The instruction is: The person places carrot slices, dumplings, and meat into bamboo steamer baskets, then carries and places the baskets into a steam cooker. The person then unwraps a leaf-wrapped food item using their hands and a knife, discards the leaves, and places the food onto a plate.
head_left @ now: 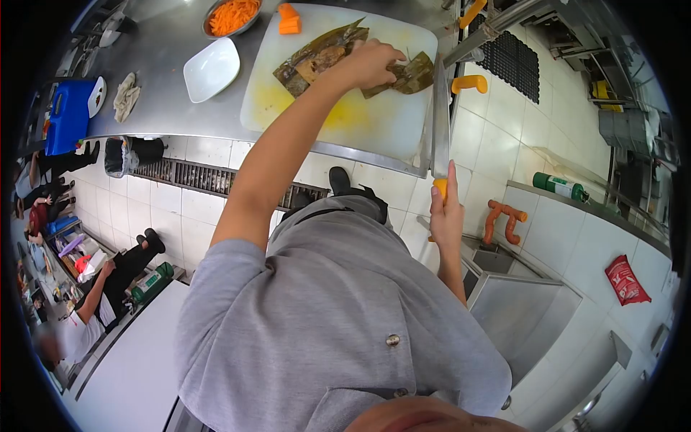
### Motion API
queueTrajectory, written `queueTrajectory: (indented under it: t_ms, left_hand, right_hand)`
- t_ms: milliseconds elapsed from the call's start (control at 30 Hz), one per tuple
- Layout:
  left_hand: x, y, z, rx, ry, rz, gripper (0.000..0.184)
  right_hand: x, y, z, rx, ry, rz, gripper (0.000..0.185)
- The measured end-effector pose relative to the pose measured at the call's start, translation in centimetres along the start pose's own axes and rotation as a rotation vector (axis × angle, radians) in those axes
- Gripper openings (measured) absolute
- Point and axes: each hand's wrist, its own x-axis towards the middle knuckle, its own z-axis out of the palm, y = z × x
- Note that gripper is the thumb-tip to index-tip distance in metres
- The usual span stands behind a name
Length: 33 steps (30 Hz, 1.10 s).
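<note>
On the white cutting board (345, 137) lies food (320, 63) on dark, browned leaves (414, 74), with yellow stains around it. My left hand (373, 63) reaches over the leaves, its fingers curled down at a leaf's edge; the fingertips are partly hidden. Out to the right of the board, my right hand (448, 210) is wrapped round the yellow handle (440, 189) of a knife, one finger stretched along it. The long blade (441, 137) points forward beside the counter's edge. Orange carrot pieces (289, 21) sit at the board's back left.
A white dish (211, 70) and a bowl of shredded carrot (232, 16) stand left of the board, with a crumpled cloth (126, 97) farther left. More yellow handles (469, 84) are at the right. Another person (86, 317) is at the lower left.
</note>
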Motion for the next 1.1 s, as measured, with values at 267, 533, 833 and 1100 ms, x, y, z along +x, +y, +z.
queueTrajectory:
  t_ms: [267, 533, 833, 1100]
  left_hand:
    - [-1.2, -4.5, -3.7, 0.366, -0.164, -0.375, 0.036]
    - [-3.2, -4.9, -4.2, 0.260, -0.141, -0.448, 0.034]
    - [-6.3, -6.1, -4.5, 0.190, 0.077, -0.390, 0.037]
    - [-6.2, -5.3, -3.7, 0.271, 0.131, -0.430, 0.037]
  right_hand:
    - [2.4, -2.5, 0.0, -0.001, -0.253, -0.130, 0.060]
    - [3.1, -2.5, 0.6, -0.039, -0.406, 0.036, 0.058]
    - [6.6, -6.2, 1.3, -0.178, -0.239, -0.338, 0.056]
    - [10.9, -4.5, 3.6, -0.294, -0.270, -0.348, 0.057]
